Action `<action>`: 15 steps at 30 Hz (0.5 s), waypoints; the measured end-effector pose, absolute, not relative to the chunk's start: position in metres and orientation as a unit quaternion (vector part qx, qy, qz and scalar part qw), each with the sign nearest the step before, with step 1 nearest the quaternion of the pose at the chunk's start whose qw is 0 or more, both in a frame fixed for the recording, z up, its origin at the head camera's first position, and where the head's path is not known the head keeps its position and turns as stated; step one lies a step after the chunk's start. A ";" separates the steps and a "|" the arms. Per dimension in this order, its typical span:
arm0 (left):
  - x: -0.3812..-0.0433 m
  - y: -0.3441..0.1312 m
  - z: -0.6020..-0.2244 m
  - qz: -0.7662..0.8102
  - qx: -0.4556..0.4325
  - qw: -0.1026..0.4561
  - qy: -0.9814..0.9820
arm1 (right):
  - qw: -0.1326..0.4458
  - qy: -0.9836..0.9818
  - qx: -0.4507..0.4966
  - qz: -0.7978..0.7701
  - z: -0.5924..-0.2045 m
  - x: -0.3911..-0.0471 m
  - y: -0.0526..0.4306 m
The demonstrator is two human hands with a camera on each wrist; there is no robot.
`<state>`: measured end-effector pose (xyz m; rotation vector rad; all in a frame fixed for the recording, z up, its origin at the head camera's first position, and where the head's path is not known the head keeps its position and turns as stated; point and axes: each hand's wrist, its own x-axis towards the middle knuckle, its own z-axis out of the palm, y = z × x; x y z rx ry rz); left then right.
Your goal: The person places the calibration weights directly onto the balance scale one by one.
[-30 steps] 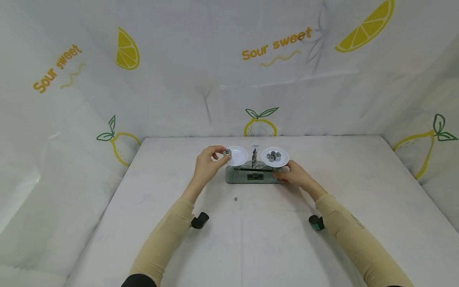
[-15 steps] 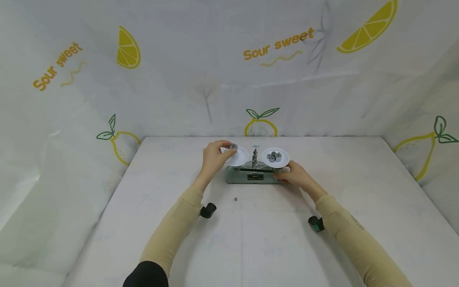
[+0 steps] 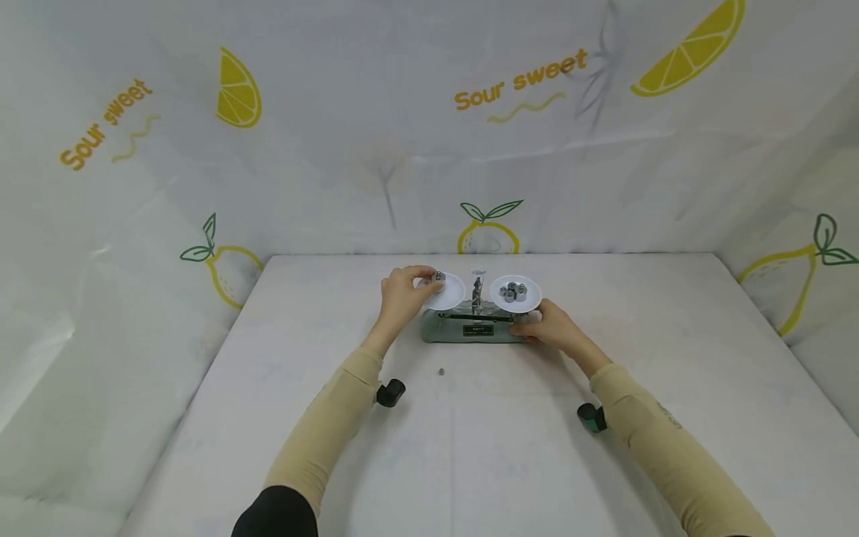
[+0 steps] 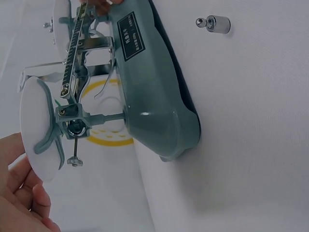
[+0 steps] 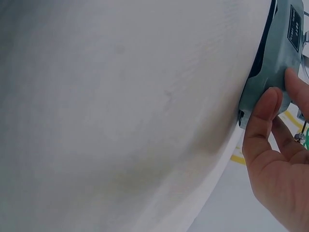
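A grey-green table balance [image 3: 439, 330] stands near the back of the table, with a white pan on each side. My left hand [image 3: 401, 297] pinches a metal weight [image 3: 438, 276] at the left pan [image 3: 448, 300]; whether the weight rests on the pan, I cannot tell. In the left wrist view, that pan hides the weight. Several metal weights [image 3: 513, 291] sit together on the right pan [image 3: 533, 301]. My right hand [image 5: 277, 162] grips the right end of the balance base, thumb and fingers on either side of it.
A small knobbed metal weight [image 4: 219, 24] lies on the white tabletop [image 3: 510, 447] in front of the balance. A white wall covering [image 3: 322, 186] with lemon prints rises behind the table and at both sides.
My left hand has moved right and away from me, carrying the weight from the left pan's outer edge to over the pan, then dipped slightly. My right hand has stayed on the base.
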<state>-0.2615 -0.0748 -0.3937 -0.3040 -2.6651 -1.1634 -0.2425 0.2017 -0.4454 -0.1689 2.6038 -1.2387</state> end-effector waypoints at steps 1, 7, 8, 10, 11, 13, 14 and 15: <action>-0.262 -0.075 -0.394 -0.395 -0.103 0.107 -0.907 | 0.127 0.894 -0.057 -0.426 -0.446 -0.243 0.202; -0.261 -0.075 -0.394 -0.400 -0.100 0.098 -0.906 | 0.128 0.893 -0.055 -0.428 -0.446 -0.242 0.202; -0.261 -0.075 -0.394 -0.402 -0.102 0.098 -0.905 | 0.127 0.893 -0.055 -0.428 -0.445 -0.242 0.202; -0.260 -0.075 -0.393 -0.402 -0.104 0.100 -0.904 | 0.126 0.893 -0.054 -0.429 -0.445 -0.242 0.203; -0.259 -0.076 -0.393 -0.403 -0.105 0.102 -0.903 | 0.127 0.893 -0.054 -0.429 -0.445 -0.242 0.203; -0.258 -0.077 -0.392 -0.406 -0.107 0.106 -0.902 | 0.128 0.893 -0.053 -0.429 -0.445 -0.242 0.202; -0.258 -0.078 -0.391 -0.404 -0.107 0.110 -0.902 | 0.130 0.892 -0.051 -0.431 -0.444 -0.242 0.202; -0.257 -0.079 -0.391 -0.405 -0.108 0.113 -0.901 | 0.131 0.891 -0.051 -0.432 -0.444 -0.242 0.202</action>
